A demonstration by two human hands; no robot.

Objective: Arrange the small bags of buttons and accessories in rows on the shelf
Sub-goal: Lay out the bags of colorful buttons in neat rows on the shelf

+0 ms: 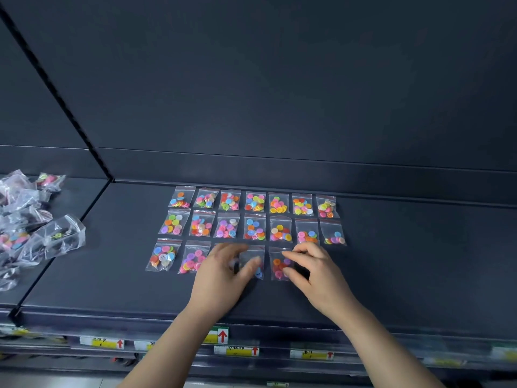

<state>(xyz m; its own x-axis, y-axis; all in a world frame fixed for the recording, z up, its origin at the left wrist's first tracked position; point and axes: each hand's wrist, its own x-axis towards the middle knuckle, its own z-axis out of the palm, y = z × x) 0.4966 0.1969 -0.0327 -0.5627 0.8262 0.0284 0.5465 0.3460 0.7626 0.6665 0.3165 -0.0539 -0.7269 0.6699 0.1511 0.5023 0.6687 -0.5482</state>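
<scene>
The left hand [223, 273] is too blurry to tell its grip. The shelf [391, 261] has two full rows [253, 215]; the third is half done. A pile of bags [33, 228] waits at 9 o'clock. The right hand [316, 275] pinches the third row's 3 o'clock bag [278, 266].

The left hand [221, 273] and right hand [316, 278] were bare. The left forearm [179, 345] and right forearm [372, 345] were bare too, slim, uncovered down to the lower edge of view. The left hand's fingers [232, 249] looked blurred.
</scene>
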